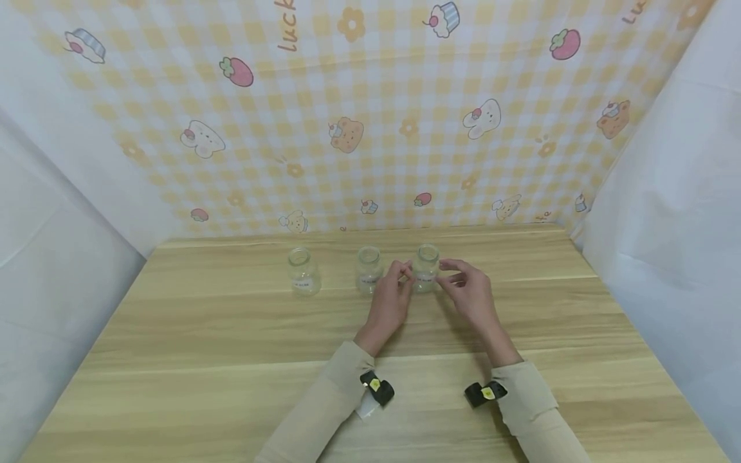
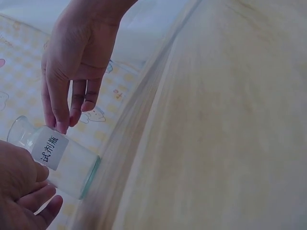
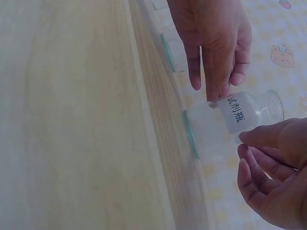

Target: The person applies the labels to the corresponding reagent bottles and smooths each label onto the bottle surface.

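A clear glass reagent bottle (image 1: 428, 262) stands upright between my two hands. Its white label (image 2: 50, 149) bears black handwritten-style characters and faces me. At the bottle's left side, my left hand (image 1: 389, 301) touches the glass by the label's edge with its fingertips. My right hand (image 1: 473, 294) is on the opposite side, thumb at the other edge of the label and the remaining fingers loosely bent beside the glass. Neither hand wraps round the bottle. Two similar labelled bottles stand to the left, a middle one (image 1: 368, 262) partly behind my left hand and a farther one (image 1: 303, 270).
The wood-grain table (image 1: 231, 360) stretches out in front of me. Behind it hangs a yellow checked cloth (image 1: 405, 161) with cartoon prints. White sheets (image 1: 666, 161) enclose the sides. A small pale piece (image 1: 368, 406) shows beneath my left wrist camera.
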Tool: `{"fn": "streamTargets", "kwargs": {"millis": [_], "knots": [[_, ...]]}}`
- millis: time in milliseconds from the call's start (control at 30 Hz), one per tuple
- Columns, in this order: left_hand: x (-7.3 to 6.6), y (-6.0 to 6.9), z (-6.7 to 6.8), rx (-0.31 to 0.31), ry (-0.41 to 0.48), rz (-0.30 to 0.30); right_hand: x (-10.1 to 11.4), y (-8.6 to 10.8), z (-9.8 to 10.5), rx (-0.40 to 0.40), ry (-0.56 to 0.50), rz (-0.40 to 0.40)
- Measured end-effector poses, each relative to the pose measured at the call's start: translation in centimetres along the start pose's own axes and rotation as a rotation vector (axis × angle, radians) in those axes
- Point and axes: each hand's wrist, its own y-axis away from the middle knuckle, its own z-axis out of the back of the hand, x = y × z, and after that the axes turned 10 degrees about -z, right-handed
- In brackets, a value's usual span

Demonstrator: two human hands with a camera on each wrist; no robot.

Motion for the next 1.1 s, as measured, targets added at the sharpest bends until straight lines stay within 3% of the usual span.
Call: {"fn": "streamTargets", "kwargs": {"millis": [233,533,767,933,1100], "knots": [[-0.6,0.1,0.2,0.056,-0.041,0.028,0.2,-0.3,0.4,-0.03,-0.009,-0.07],[-2.3,0.2,1.4,0.079,-0.194,0.075,0.2,-0.8,0.9,-0.012,-0.012,-0.18],[-2.7,-0.3,2.8,0.09,-0.119,0.077,0.2,-1.0,0.6,0.05,-0.008,-0.186],[-2.4,0.1,3.5,0.127,-0.111,0.077,0.0,-0.7,0.2,0.078,-0.013,-0.19],[-1.9,0.6,4.5,0.144,-0.093,0.075,-0.2,-0.3,-0.5,0.087,-0.004,-0.14]]}}
